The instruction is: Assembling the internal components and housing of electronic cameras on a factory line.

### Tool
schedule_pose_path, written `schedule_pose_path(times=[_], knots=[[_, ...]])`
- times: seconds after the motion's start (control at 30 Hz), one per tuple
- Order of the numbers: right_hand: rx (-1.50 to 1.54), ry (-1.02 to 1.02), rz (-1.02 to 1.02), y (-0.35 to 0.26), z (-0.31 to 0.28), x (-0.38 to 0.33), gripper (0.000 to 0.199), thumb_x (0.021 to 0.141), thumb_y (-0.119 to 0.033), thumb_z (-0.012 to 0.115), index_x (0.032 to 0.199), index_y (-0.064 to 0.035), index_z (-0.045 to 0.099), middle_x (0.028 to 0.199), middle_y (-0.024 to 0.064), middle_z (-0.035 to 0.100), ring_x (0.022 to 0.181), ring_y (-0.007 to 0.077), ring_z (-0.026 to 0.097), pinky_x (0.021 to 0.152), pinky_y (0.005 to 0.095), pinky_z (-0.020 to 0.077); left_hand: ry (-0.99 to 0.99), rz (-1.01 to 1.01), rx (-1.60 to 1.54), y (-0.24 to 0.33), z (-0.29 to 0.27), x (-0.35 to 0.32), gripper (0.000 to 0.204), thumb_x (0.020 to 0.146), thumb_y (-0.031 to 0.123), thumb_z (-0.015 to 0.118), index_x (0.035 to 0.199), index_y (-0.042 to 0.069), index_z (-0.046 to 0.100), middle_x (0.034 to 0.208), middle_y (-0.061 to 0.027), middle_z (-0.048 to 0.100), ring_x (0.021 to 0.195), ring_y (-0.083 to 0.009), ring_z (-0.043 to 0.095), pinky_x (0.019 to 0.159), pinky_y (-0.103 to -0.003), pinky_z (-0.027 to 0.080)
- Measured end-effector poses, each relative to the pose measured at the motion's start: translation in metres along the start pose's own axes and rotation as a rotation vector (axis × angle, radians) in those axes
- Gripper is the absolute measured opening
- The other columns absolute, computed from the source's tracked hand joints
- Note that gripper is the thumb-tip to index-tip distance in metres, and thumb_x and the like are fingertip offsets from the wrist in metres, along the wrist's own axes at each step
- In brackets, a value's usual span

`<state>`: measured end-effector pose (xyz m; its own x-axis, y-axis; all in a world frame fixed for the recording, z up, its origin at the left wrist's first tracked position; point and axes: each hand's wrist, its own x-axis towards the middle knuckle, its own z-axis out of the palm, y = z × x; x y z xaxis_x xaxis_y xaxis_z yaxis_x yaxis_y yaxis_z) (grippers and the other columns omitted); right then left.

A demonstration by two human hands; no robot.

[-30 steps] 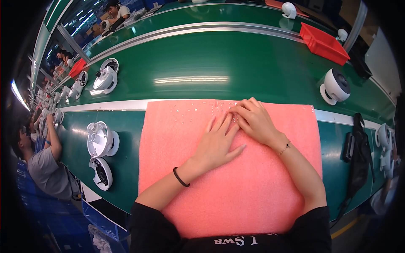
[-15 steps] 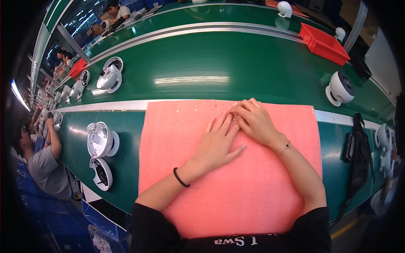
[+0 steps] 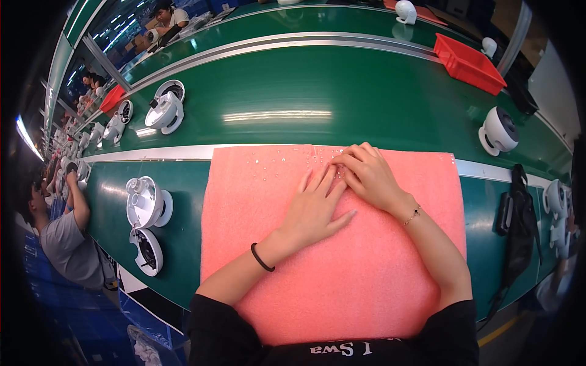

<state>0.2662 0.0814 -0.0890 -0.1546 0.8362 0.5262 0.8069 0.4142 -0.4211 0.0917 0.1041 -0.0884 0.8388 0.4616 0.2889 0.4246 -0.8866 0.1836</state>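
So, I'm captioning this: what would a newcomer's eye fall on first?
The pink foam sheet in the centre, where the left hand and right hand come together near its far edge, beside tiny shiny pieces. Then the red plastic bin at upper right and an opened white housing at left.

Shiny pieces [image 3: 256, 160] on pink foam sheet [image 3: 329, 280], too small to identify. Underside of right hand [image 3: 371, 177] hidden; whether it pinches anything, cannot tell. Black shirt [image 3: 281, 354] cut off at near edge. Far left, white housings [image 3: 82, 140] blur together; white object [image 3: 289, 2] cropped at far edge.
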Motion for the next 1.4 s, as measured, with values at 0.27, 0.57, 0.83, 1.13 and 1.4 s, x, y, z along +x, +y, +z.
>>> schedule_pose_path(times=[0.27,0.57,0.83,1.13,1.4], knots=[[-0.003,-0.028,0.022,-0.002,0.000,0.001,0.023,0.077,-0.001,0.053,0.098,-0.0056,0.061,0.092,0.0075,0.055,0.085,0.0246,0.048,0.077,0.0348,0.0413,-0.042,-0.031,-0.064,-0.001,-0.002,-0.002,0.062,0.083,0.043,0.053,0.124,-0.003,0.044,0.132,-0.0249,0.037,0.130,-0.0355,0.029,0.107,-0.049,0.021],[-0.030,-0.015,0.031,-0.001,0.001,0.001,0.019,0.079,-0.005,0.055,0.096,-0.0077,0.062,0.092,0.0054,0.057,0.088,0.0227,0.050,0.078,0.0344,0.0414,-0.054,-0.023,-0.075,-0.002,0.001,-0.002,0.062,0.084,0.044,0.052,0.125,-0.001,0.043,0.133,-0.0249,0.037,0.130,-0.0362,0.028,0.107,-0.050,0.020],[-0.030,-0.026,0.016,-0.002,-0.001,0.002,0.019,0.079,-0.006,0.054,0.097,-0.0077,0.062,0.091,0.0062,0.056,0.086,0.0235,0.050,0.076,0.0350,0.0408,-0.011,-0.051,-0.174,-0.004,-0.006,-0.002,0.060,0.082,0.038,0.057,0.125,-0.001,0.044,0.132,-0.0233,0.040,0.127,-0.0364,0.034,0.105,-0.050,0.024],[-0.128,-0.048,-0.027,-0.008,0.001,0.000,0.023,0.075,-0.006,0.058,0.098,-0.0072,0.061,0.094,0.0062,0.054,0.086,0.0229,0.049,0.078,0.0344,0.0406,0.702,-0.635,-1.009,-0.128,-0.014,0.031,0.089,0.079,0.032,0.068,0.133,-0.004,0.008,0.139,-0.0269,0.022,0.124,-0.0323,0.038,0.094,-0.035,0.040],[-0.144,-0.022,-0.024,-0.013,0.004,0.004,0.020,0.074,-0.009,0.060,0.093,-0.0078,0.061,0.092,0.0048,0.054,0.086,0.0217,0.048,0.078,0.0345,0.0400,1.316,-1.084,-1.433,-0.323,-0.069,-0.004,0.073,0.083,0.025,0.064,0.135,0.001,0.019,0.138,-0.0251,0.024,0.129,-0.0372,0.027,0.103,-0.049,0.029]])
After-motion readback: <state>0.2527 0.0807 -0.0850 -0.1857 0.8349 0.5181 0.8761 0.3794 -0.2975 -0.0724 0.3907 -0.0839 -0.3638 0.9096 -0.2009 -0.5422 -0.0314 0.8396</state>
